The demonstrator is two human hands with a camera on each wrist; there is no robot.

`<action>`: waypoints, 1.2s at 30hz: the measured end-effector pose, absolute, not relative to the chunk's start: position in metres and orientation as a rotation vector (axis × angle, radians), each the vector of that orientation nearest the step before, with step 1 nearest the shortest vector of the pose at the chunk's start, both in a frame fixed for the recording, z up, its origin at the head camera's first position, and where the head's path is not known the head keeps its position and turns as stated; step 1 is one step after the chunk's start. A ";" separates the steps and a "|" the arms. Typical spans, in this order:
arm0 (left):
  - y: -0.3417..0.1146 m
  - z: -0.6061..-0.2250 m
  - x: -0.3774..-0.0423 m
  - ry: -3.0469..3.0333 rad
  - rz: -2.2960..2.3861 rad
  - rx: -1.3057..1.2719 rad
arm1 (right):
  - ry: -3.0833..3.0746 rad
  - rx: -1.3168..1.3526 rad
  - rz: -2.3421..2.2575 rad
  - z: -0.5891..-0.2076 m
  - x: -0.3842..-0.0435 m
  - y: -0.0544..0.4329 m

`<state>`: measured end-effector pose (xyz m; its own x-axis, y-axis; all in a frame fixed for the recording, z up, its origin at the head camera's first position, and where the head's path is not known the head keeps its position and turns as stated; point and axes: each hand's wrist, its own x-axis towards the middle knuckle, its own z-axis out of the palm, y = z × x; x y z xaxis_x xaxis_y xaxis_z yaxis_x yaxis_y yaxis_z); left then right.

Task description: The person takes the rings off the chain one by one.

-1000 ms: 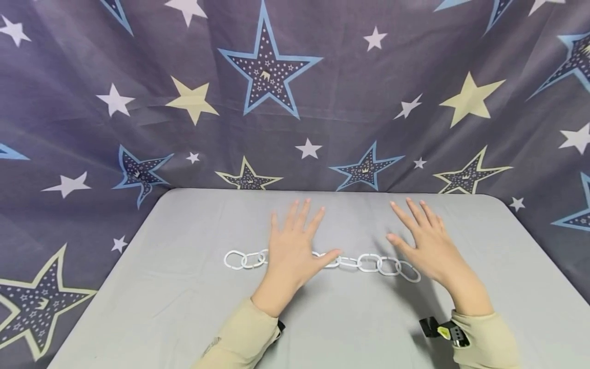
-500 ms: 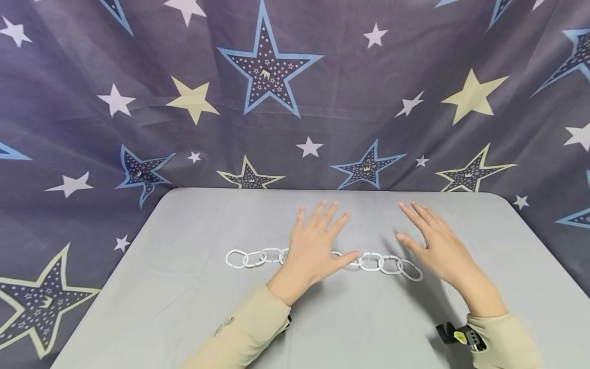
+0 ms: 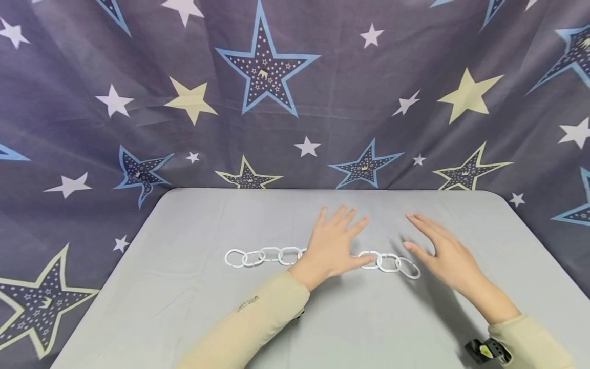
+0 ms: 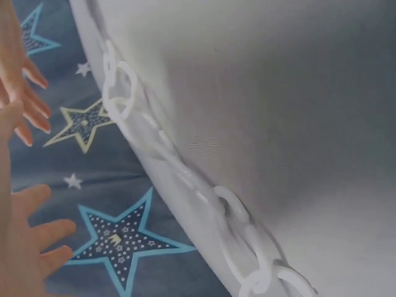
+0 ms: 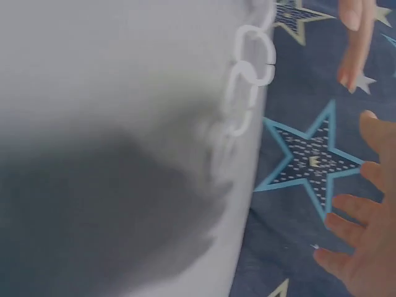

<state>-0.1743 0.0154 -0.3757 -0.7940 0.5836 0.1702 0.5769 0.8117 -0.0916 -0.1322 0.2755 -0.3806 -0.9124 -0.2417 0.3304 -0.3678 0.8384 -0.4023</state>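
Observation:
A chain of white oval links (image 3: pixel 290 255) lies stretched sideways across the grey table, its right end bending toward the near side. My left hand (image 3: pixel 333 247) is held over the right half of the chain with fingers spread, and it hides several links. Past the chain's right end is my right hand (image 3: pixel 449 256), fingers straight and thumb apart, holding nothing. In the left wrist view the chain (image 4: pixel 176 167) runs diagonally, clear of the left hand (image 4: pixel 28 241). The right wrist view shows the chain's links (image 5: pixel 247 80) apart from the right hand (image 5: pixel 377 229).
The grey tabletop (image 3: pixel 161 307) reaches back to a dark curtain (image 3: pixel 295 102) printed with stars. A black strap device (image 3: pixel 488 351) sits on the right wrist, and shadows of the hands fall on the table.
My left hand has moved right along the chain, uncovering links on its left. The right hand has shifted slightly right and nearer, its fingers drawing closer together. The chain stays in place.

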 end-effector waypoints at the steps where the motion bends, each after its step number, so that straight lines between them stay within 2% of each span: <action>1: 0.017 -0.377 -0.176 -2.801 0.068 -0.922 | -2.742 0.468 0.681 -0.383 -0.131 0.277; 16: 0.043 -0.395 -0.202 -2.814 0.084 -1.069 | -2.724 0.392 0.914 -0.407 -0.127 0.293; 36: 0.057 -0.409 -0.208 -2.854 -0.089 -1.138 | -2.848 0.176 1.012 -0.426 -0.120 0.296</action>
